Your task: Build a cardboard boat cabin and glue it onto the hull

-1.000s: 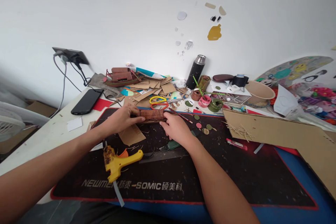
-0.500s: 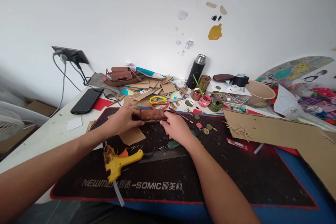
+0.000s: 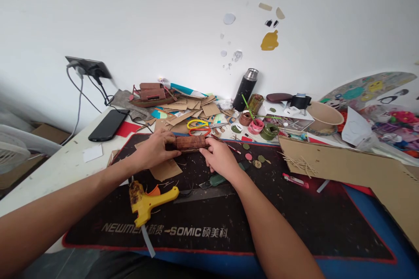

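My left hand (image 3: 157,147) grips the left end of a brown cardboard model piece (image 3: 190,142), thumb in front and fingers behind. At the other end my right hand (image 3: 221,157) pinches the same piece, its remaining fingers curled. The piece is long and low, with a reddish-brown curved top, and lies level over the back of the black mat (image 3: 278,218). Beneath my right wrist is a green-handled cutter (image 3: 218,178), partly hidden. A flat cardboard scrap (image 3: 166,170) lies below my left hand. Nearer me rests a yellow glue gun (image 3: 147,205) with a glue stick sticking out.
Behind the hands are yellow-handled scissors (image 3: 198,125), cardboard scraps (image 3: 186,107) and a brown model boat (image 3: 152,94). Paint pots (image 3: 255,126) and a black flask (image 3: 245,89) stand further right. A phone (image 3: 108,125) lies left; a large cardboard sheet (image 3: 343,161) covers the right side.
Both hands keep the same hold on the brown piece, which stays in nearly the same place. The whole view has shifted very slightly.
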The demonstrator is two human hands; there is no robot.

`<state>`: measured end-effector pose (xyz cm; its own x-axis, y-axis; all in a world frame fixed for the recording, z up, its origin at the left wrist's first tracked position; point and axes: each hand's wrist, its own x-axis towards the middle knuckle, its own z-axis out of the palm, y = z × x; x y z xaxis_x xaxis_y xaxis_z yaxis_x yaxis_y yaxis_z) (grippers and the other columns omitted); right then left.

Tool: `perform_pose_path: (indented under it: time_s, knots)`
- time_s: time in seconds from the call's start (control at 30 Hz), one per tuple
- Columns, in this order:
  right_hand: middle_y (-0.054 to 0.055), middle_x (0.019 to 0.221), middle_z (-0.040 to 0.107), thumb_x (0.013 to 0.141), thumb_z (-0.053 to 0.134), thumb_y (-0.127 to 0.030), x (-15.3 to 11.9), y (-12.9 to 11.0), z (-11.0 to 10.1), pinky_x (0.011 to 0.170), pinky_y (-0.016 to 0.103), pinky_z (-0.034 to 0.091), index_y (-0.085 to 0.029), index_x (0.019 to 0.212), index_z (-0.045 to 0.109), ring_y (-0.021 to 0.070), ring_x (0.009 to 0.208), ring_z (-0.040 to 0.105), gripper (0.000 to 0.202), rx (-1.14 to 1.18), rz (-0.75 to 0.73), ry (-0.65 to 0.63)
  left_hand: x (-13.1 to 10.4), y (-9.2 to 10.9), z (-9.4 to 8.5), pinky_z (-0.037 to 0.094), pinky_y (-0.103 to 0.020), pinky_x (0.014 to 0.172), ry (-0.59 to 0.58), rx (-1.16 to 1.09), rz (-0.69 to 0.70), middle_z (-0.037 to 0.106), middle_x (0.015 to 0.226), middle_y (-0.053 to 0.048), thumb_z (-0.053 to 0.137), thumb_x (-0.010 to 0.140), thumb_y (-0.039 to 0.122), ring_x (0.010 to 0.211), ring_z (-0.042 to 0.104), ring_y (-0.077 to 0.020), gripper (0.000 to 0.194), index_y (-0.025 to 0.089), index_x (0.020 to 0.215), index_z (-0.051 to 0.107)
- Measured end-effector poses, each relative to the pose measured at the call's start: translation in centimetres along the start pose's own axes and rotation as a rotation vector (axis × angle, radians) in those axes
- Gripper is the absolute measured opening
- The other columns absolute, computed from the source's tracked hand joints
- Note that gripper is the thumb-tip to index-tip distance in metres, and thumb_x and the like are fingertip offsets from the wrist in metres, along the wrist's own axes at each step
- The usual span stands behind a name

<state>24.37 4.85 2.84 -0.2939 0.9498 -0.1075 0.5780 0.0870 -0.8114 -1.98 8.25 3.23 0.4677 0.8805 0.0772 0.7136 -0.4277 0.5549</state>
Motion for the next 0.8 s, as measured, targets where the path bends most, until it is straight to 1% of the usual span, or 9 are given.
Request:
perform_pose_path:
  time_s: [0.17, 0.4, 0.6, 0.7, 0.8]
  knots:
    - [-0.008, 0.059, 0.065, 0.105, 0.058, -0.023, 0.08, 0.08, 0.07, 0.054, 0.023, 0.041, -0.022, 0.109, 0.062, 0.0109, 0.04, 0.057, 0.005, -0.028, -0.003, -0.001, -0.22, -0.21, 0.24, 0.047, -0.052, 0.112, -0.01, 0.009, -0.008, 0.078, 0.118, -0.009, 0.076, 0.085, 0.05, 0.123, 0.06, -0.0349, 0.029, 0.027, 0.102, 0.083]
    - [-0.007, 0.059, 0.066, 0.104, 0.063, -0.022, -0.03, -0.35, -0.04, 0.057, 0.025, 0.038, -0.022, 0.108, 0.062, 0.0128, 0.045, 0.057, 0.005, -0.115, -0.001, -0.006, -0.13, 0.25, 0.41, 0.047, -0.052, 0.11, 0.022, 0.023, 0.001, 0.077, 0.111, -0.009, 0.076, 0.085, 0.05, 0.118, 0.06, -0.0349, 0.026, 0.027, 0.097, 0.083]
    - [-0.005, 0.062, 0.064, 0.104, 0.066, -0.023, 0.04, -0.48, 0.03, 0.06, 0.027, 0.032, -0.021, 0.103, 0.064, 0.015, 0.053, 0.056, 0.003, -0.218, -0.013, 0.037, -0.26, 0.14, 0.66, 0.047, -0.05, 0.109, 0.013, 0.043, 0.022, 0.076, 0.109, -0.007, 0.073, 0.087, 0.054, 0.115, 0.06, -0.0331, 0.029, 0.027, 0.091, 0.082]
    - [-0.004, 0.064, 0.063, 0.102, 0.069, -0.023, 0.22, -0.29, 0.18, 0.06, 0.029, 0.028, -0.021, 0.1, 0.065, 0.016, 0.058, 0.054, 0.005, -0.278, -0.034, 0.065, -0.34, 0.15, 0.73, 0.047, -0.05, 0.11, 0.013, 0.037, 0.02, 0.077, 0.112, -0.007, 0.072, 0.088, 0.052, 0.118, 0.059, -0.0335, 0.028, 0.027, 0.095, 0.083]
    - [-0.003, 0.066, 0.063, 0.102, 0.069, -0.024, 0.36, -0.11, 0.32, 0.061, 0.029, 0.028, -0.02, 0.101, 0.066, 0.0166, 0.061, 0.053, 0.005, -0.306, -0.036, 0.073, -0.35, 0.2, 0.78, 0.046, -0.051, 0.112, 0.004, 0.039, 0.017, 0.078, 0.114, -0.006, 0.073, 0.088, 0.048, 0.12, 0.059, -0.0332, 0.025, 0.028, 0.1, 0.084]
